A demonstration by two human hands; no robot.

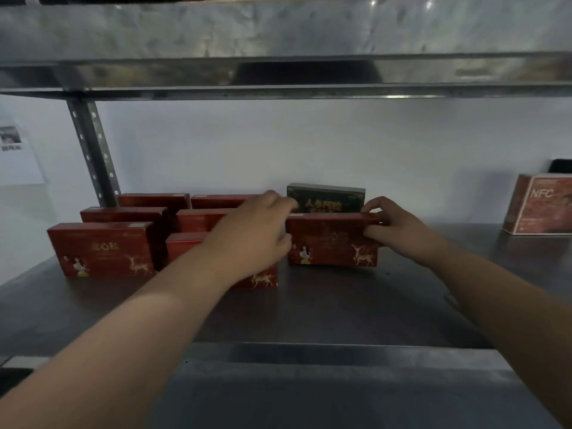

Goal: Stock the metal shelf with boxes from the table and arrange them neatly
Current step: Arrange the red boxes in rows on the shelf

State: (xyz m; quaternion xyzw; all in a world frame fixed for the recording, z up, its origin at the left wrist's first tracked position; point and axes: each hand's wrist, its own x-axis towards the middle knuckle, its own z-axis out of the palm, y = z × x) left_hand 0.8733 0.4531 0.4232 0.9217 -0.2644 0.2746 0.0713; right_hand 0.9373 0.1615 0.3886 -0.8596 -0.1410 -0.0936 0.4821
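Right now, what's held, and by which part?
Both hands hold one red box: left hand grips its left end, right hand pinches its right end.

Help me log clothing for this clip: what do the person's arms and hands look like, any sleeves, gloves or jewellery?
The left forearm and right forearm are bare to the picture's edge, no sleeves showing. The left hand and right hand wear no gloves; no watch, bracelet or ring is visible in the dim light.

The metal shelf [325, 308] bears six red boxes [105, 249] left of and beneath the left fingers [278, 205]. A single red box [332, 243] stands between those and the right fingers [374, 232], a black box [325, 198] just behind, and an NFC carton [538, 209] well right.
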